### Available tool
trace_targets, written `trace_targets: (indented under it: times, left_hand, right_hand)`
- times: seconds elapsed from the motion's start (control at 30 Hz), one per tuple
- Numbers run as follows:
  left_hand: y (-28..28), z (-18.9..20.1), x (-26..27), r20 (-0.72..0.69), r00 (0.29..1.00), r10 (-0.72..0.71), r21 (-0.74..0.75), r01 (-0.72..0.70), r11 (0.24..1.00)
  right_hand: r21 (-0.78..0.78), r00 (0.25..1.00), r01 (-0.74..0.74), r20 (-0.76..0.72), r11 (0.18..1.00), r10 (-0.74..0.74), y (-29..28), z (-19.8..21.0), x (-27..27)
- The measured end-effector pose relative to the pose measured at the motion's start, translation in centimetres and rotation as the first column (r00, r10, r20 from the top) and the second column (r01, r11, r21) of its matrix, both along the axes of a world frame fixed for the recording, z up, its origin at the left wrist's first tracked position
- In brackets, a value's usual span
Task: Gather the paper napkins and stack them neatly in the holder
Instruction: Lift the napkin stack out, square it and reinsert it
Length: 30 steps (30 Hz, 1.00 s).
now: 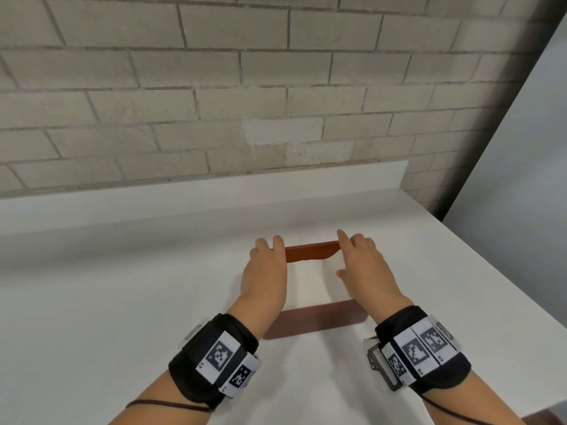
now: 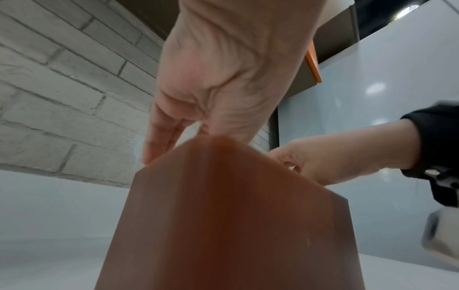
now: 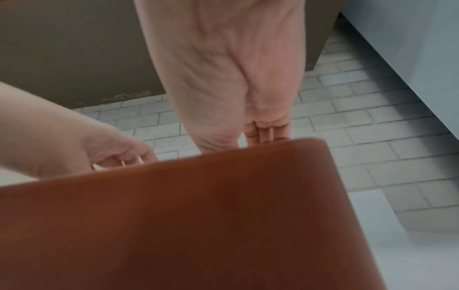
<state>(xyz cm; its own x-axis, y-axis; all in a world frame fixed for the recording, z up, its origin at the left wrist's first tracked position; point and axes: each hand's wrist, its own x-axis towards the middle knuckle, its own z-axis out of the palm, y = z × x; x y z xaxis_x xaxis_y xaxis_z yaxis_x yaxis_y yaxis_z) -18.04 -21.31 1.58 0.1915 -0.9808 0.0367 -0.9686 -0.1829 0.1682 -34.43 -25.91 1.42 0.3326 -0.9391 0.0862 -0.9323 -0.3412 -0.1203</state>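
At the lower centre of the head view, both hands are at a brown holder [image 1: 313, 323] with white napkins [image 1: 310, 280] lying between its two walls.

The left hand [image 1: 264, 271] and right hand [image 1: 365, 265] flank the stack, fingers reaching down along its sides near the far wall; neither grip is plainly closed on the paper, so whether they pinch it or only press it square I cannot tell. The holder stands on the white table [image 1: 122, 286], mid-frame. No loose napkins show elsewhere, so gathering looks done; judging by this, only final straightening remains.
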Motion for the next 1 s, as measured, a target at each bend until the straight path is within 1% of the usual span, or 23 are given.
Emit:
trace_targets:
  times: [0.03,0.07,0.1,0.17,0.23,0.27,0.3,0.37,0.43,0.6,0.73,0.77,0.8,0.87,0.9,0.93,0.97,1.0]
  left_hand:
    - [0.1,0.3,0.2,0.058,0.998,-0.039,-0.018,0.041,0.999]
    - [0.2,0.7,0.5,0.087,0.992,-0.095,-0.015,0.097,0.995]
    - [0.3,1.3,0.9,0.084,0.983,-0.163,0.022,0.161,0.987]
    - [0.2,2.2,1.8,0.057,0.956,-0.287,0.194,0.272,0.943]
    - [0.3,2.9,2.3,0.083,0.938,-0.337,0.380,0.282,0.881]
    - [0.3,3.0,2.3,0.105,0.932,-0.346,0.429,0.272,0.862]
    - [0.4,2.9,2.2,0.125,0.926,-0.355,0.447,0.267,0.854]
    - [0.3,2.5,1.9,0.169,0.908,-0.382,0.444,0.276,0.852]
    - [0.0,2.1,1.7,0.205,0.895,-0.397,0.445,0.276,0.852]
    - [-0.5,1.0,1.5,0.271,0.870,-0.411,0.441,0.267,0.857]
    - [-0.3,0.4,1.8,0.259,0.881,-0.396,0.401,0.275,0.874]
    - [0.0,0.6,2.0,0.239,0.888,-0.394,0.387,0.285,0.877]
    - [0.3,0.7,2.4,0.205,0.898,-0.389,0.370,0.297,0.880]
    - [1.2,1.1,2.9,0.112,0.913,-0.393,0.308,0.344,0.887]
    - [2.1,1.3,3.6,0.052,0.928,-0.370,0.235,0.348,0.907]
    - [2.8,1.2,3.9,-0.007,0.929,-0.371,0.144,0.368,0.919]
    - [3.7,1.2,4.1,-0.046,0.921,-0.386,0.028,0.387,0.921]
    - [4.8,1.0,4.3,-0.057,0.909,-0.413,-0.085,0.408,0.909]
  right_hand:
    - [-0.032,0.999,-0.036,-0.006,0.999,0.036,0.2,0.1,0.0]
    - [-0.038,0.999,-0.055,-0.004,0.998,0.054,0.3,0.3,0.0]
    - [-0.025,0.998,-0.057,-0.004,0.998,0.057,0.3,0.5,-0.1]
    - [0.048,1.000,-0.026,-0.013,0.999,0.027,0.3,1.0,-0.2]
    - [0.176,0.996,0.000,-0.088,0.984,0.016,0.3,1.5,-0.1]
    - [0.232,0.989,0.000,-0.144,0.973,0.035,0.3,1.8,-0.1]
    - [0.274,0.979,-0.006,-0.192,0.962,0.061,0.3,1.9,0.0]
    - [0.324,0.961,-0.024,-0.253,0.946,0.111,0.2,1.9,0.2]
    - [0.346,0.952,-0.033,-0.275,0.938,0.135,0.0,1.7,0.2]
    - [0.374,0.951,-0.026,-0.278,0.927,0.139,-0.5,1.2,0.7]
    - [0.384,0.957,-0.028,-0.255,0.923,0.136,-0.9,1.3,0.8]
    - [0.370,0.967,-0.034,-0.222,0.928,0.124,-0.9,1.3,0.5]
    - [0.353,0.982,-0.040,-0.159,0.935,0.102,-0.8,1.2,0.2]
    - [0.314,0.998,-0.040,0.053,0.949,0.024,0.1,1.1,-1.1]
    - [0.251,0.981,-0.073,0.190,0.965,0.024,0.7,1.2,-1.3]
    - [0.165,0.942,-0.076,0.334,0.983,0.016,1.7,1.0,-2.2]
    - [0.064,0.885,-0.060,0.466,0.996,0.023,3.0,0.8,-3.4]
    - [-0.040,0.829,-0.016,0.558,0.999,0.036,4.4,0.4,-4.7]
